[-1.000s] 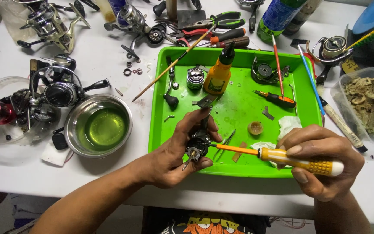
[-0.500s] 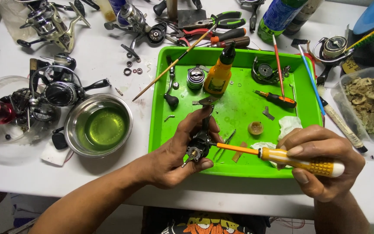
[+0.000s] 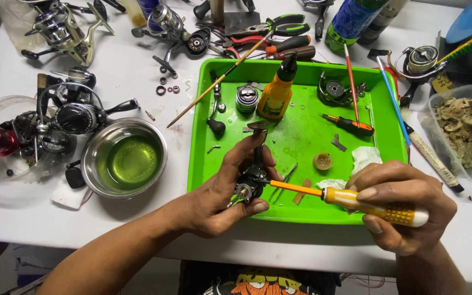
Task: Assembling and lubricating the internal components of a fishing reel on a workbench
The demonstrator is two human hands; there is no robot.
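Observation:
My left hand (image 3: pixel 222 191) grips a small dark fishing-reel body (image 3: pixel 251 183) over the near edge of a bright green tray (image 3: pixel 301 210). My right hand (image 3: pixel 400 205) is closed around a screwdriver with a yellow handle (image 3: pixel 378 206), and its orange shaft (image 3: pixel 296 189) points left with the tip against the reel body. An orange oil bottle with a black nozzle (image 3: pixel 277 93) stands at the back of the tray. A short orange-handled screwdriver (image 3: pixel 350 124), a round reel spool (image 3: pixel 246 98) and a crumpled white tissue (image 3: pixel 364 158) also lie in the tray.
A steel bowl of greenish liquid (image 3: pixel 124 158) sits left of the tray. Several fishing reels (image 3: pixel 69 114) and loose parts cover the white table's left and back. Pliers (image 3: pixel 279 27) lie behind the tray. A clear tub of pale scraps (image 3: pixel 468 131) stands at the right.

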